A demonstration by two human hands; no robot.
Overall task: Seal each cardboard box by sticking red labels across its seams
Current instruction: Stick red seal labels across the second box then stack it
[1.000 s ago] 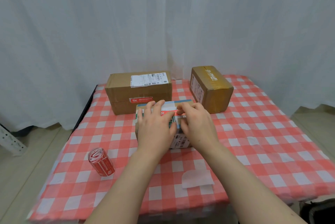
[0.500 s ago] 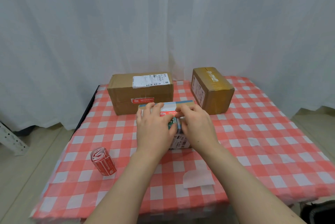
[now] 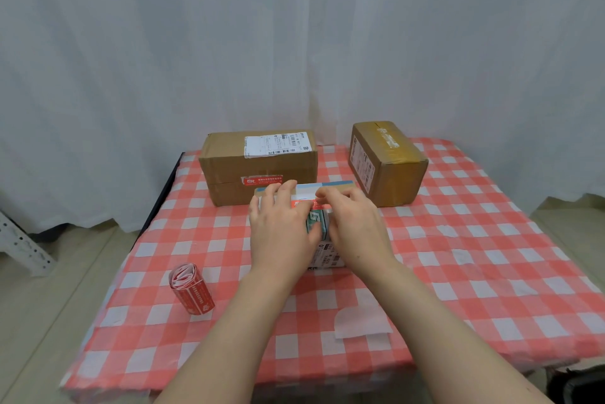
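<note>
Nearest to me, a white scrap of backing paper (image 3: 361,321) lies flat on the counter (image 3: 458,256), which is covered in a red-and-white checked cloth. To its left, well apart, a red roll of printed labels (image 3: 191,289) lies on its side, open end toward the far left.

Mid counter: a small cardboard box with blue-green print and white barcode stickers (image 3: 327,254), both my hands on it. My left hand (image 3: 281,233) lies on the box top, fingers (image 3: 288,187) straight and spread, released, gripping nothing, just pressing flat. My right hand (image 3: 357,230) is over the right part of the box, fingers (image 3: 324,195) bent, tips down at the far top edge. The thumbs sit close together on the near face. A red rectangular label (image 3: 306,205) lies across the box top between the hands, both ends hidden under them. I cannot tell if the right fingers pinch the label or only press it.

Behind, just beyond the small box: a large brown cardboard box (image 3: 229,168), a white shipping label (image 3: 276,144) on top, a red seal label (image 3: 262,180) across the front seam. To the right, apart: a smaller brown box wrapped in glossy tape (image 3: 393,171), angled, with a printed sticker on its left face.

Far back: a white curtain (image 3: 294,43). At far left a grey perforated metal bracket (image 3: 23,246) stands on the floor.
</note>
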